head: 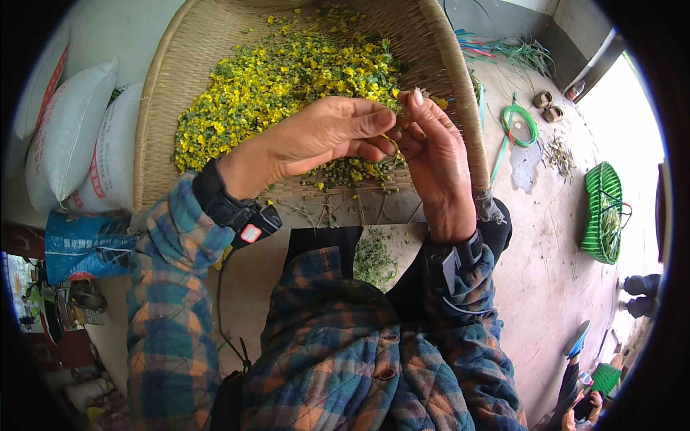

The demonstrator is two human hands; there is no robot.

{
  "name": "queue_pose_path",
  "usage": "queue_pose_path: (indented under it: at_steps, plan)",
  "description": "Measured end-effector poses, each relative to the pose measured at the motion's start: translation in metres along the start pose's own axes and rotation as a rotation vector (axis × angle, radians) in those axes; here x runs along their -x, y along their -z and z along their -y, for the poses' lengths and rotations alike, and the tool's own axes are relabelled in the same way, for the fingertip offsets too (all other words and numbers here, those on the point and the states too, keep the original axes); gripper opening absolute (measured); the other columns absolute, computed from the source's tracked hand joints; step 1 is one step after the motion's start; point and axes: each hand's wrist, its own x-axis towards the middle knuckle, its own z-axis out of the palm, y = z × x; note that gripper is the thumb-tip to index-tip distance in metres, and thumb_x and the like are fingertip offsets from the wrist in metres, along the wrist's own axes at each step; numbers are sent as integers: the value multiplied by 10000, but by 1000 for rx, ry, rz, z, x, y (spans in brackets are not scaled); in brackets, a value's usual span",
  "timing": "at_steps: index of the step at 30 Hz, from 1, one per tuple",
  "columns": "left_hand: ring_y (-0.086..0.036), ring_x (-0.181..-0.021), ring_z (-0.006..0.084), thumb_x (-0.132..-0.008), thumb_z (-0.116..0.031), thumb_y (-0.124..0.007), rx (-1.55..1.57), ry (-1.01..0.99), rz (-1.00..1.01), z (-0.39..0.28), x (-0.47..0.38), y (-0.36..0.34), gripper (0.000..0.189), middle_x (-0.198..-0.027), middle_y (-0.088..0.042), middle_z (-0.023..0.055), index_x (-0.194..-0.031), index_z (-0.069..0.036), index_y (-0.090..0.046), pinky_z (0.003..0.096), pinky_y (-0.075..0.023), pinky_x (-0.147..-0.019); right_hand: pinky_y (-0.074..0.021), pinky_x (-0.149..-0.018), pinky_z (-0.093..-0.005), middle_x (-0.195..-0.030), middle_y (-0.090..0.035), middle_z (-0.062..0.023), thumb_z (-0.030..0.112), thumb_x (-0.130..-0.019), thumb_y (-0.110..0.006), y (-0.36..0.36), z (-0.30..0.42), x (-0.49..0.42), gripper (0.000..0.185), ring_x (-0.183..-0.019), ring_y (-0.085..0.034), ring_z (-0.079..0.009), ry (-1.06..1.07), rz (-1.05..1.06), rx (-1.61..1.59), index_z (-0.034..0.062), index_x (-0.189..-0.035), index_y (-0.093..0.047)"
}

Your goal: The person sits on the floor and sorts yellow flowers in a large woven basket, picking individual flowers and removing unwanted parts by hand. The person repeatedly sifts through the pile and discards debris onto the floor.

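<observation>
A large woven winnowing basket (161,97) lies before me, with a heap of small yellow flower heads and green buds (242,102) spread over it. Above the heap's right part, my left hand (329,132) and my right hand (439,156) meet at the fingertips. Between them is a small flower sprig (398,123), mostly hidden by the fingers. The left thumb presses towards its bent fingers; the right thumb points up, close to the basket's right side. Loose stems (329,210) lie along the basket's near edge.
Stuffed white sacks (81,129) and a blue printed bag (89,248) stand left. Plant scraps (374,258) lie on the floor between my legs. At right are a green hose coil (520,125), shoes (547,105) and a green basket (598,213). Another person (579,398) sits at lower right.
</observation>
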Motion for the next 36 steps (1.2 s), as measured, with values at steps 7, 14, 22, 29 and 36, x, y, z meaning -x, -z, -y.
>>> queue_pose_path:
  at_steps: [7,14,22,29,36]
  plan:
    - [-590,-756,57,-1074,-317,-601,-117,2,-43,-1,1,-11,331,-922,-663,3,-1139,-7,-698,187,-462,-620,-373,-642,-210,-813,-627,44,202,-970,-764,1,-3,2,166,-688,-455,-38,65,6,84,42,-1001,-731]
    - [-550,-676,21,-1082,-272,-590,-357,-18,-125,-14,11,-7,299,-845,-641,-23,-1118,0,-710,167,-422,-566,-385,-657,-209,-819,-635,39,194,-967,-766,-4,-12,2,151,-701,-478,-43,126,17,85,50,-964,-721]
    - [-605,-734,80,-1065,-190,-590,-937,-69,-376,-19,36,38,219,-856,-659,24,-1101,-19,-722,244,-506,-652,-447,-698,-212,-934,-685,-1,209,-1025,-693,7,9,1,159,-744,-538,-49,263,68,168,52,-1006,-715]
    - [-580,-1129,234,-831,-127,-806,-1526,-430,-245,6,52,50,353,-1082,-641,55,-1180,-119,-755,393,-501,-958,-500,-758,-236,-1039,-738,-61,250,-1068,-616,5,26,20,217,-879,-639,-87,169,207,531,44,-1038,-677]
    - [-588,-1021,246,-803,-136,-840,-1407,-444,-88,24,25,33,186,-993,-626,47,-971,-84,-781,378,-504,-874,-514,-754,-238,-988,-724,-56,153,-1013,-701,12,28,24,238,-886,-654,-90,42,336,611,17,-1191,-623]
